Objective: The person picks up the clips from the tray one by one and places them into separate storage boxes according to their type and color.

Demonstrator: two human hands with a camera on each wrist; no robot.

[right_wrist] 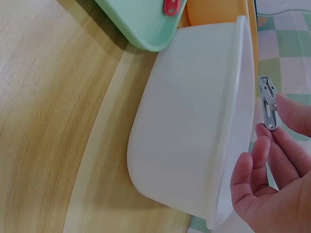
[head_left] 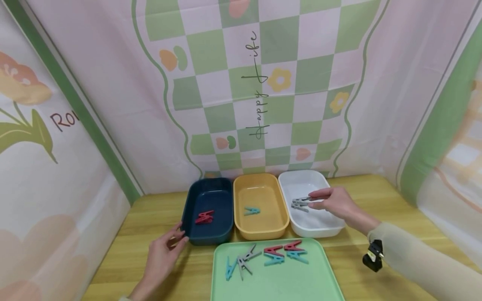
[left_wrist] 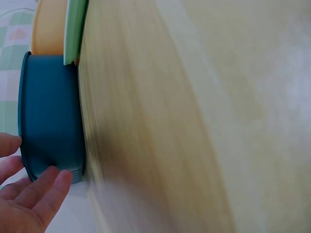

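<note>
My right hand (head_left: 335,202) pinches a grey clothespin (right_wrist: 268,103) between thumb and fingertips, over the white bin (head_left: 303,179). Another grey clothespin (head_left: 300,207) shows just below it in the head view, inside that bin. My left hand (head_left: 162,253) is at the near left corner of the dark blue bin (head_left: 211,239), its fingers loosely bent against the wall and rim. Red clothespins (head_left: 204,217) lie in the dark blue bin. One light blue clothespin (head_left: 252,210) lies in the yellow bin (head_left: 261,232), between the other two.
In front of the bins lies a green tray (head_left: 278,284) with several clothespins: grey ones (head_left: 244,264), red ones (head_left: 273,250) and light blue ones (head_left: 297,256). All stand on a wooden table (head_left: 124,251). A patterned curtain (head_left: 260,104) hangs close behind the bins.
</note>
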